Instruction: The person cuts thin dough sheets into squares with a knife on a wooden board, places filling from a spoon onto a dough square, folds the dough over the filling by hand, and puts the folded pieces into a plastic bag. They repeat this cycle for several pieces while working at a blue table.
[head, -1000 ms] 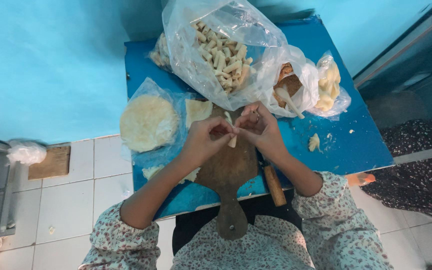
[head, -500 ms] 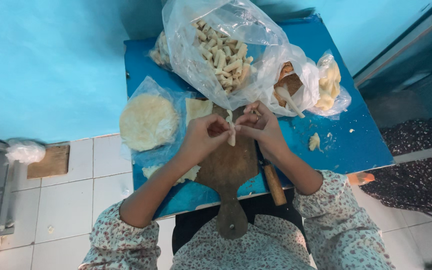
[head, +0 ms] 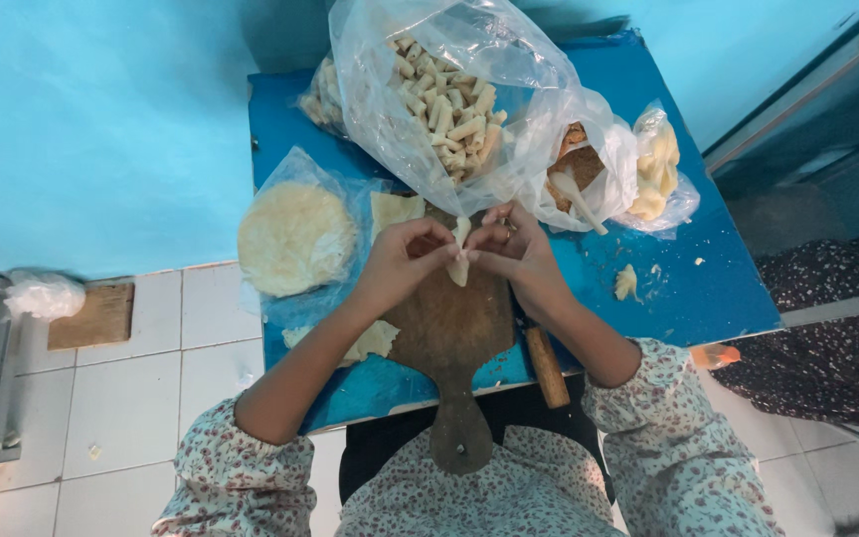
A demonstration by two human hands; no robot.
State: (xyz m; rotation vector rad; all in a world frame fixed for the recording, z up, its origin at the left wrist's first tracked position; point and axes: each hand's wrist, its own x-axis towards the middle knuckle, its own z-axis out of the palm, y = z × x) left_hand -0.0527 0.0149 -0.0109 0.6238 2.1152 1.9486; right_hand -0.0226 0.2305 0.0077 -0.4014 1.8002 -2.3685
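Note:
Both hands meet above a wooden cutting board (head: 449, 328) on a small blue table (head: 708, 298). My left hand (head: 405, 259) and my right hand (head: 509, 249) pinch a small pale dough wrapper (head: 459, 261) between their fingertips, holding it upright over the board. A round stack of pale wrappers (head: 295, 237) lies on clear plastic to the left of my left hand. A big clear bag of rolled pastries (head: 444, 99) stands just beyond the hands.
A smaller bag with brown filling and a white spoon (head: 577, 189) sits right of the big bag, next to a bag of yellowish pieces (head: 656, 164). A wooden knife handle (head: 547, 366) pokes out at the board's right. Dough scraps (head: 628, 283) lie on the table. White floor tiles lie left.
The hands have kept working the wrapper between the fingertips, folding it tighter over the board. Nothing else on the table has moved.

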